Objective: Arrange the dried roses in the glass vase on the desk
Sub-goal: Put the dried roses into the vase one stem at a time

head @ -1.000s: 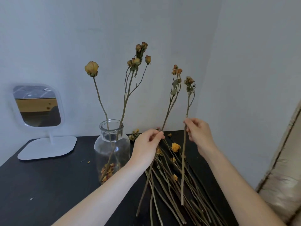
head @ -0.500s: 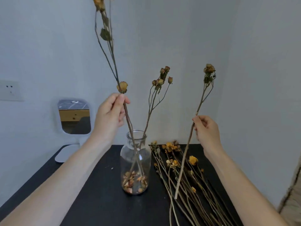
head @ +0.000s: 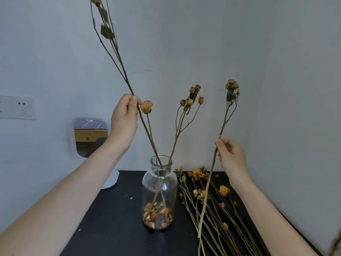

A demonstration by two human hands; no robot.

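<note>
Vase (head: 159,191): clear glass, upright on the black desk (head: 114,228), loose petals (head: 157,214) at its bottom. Standing inside are a single-bloom rose (head: 146,106) and a branched rose (head: 191,97). The third rose (head: 129,84), long and tilted left, enters the neck and is pinched by the left hand (head: 124,122). The fourth rose (head: 212,167) is near upright to the right of the vase, in the right hand (head: 231,156). A pile (head: 212,209) of dried roses lies flat on the desk at right.
</note>
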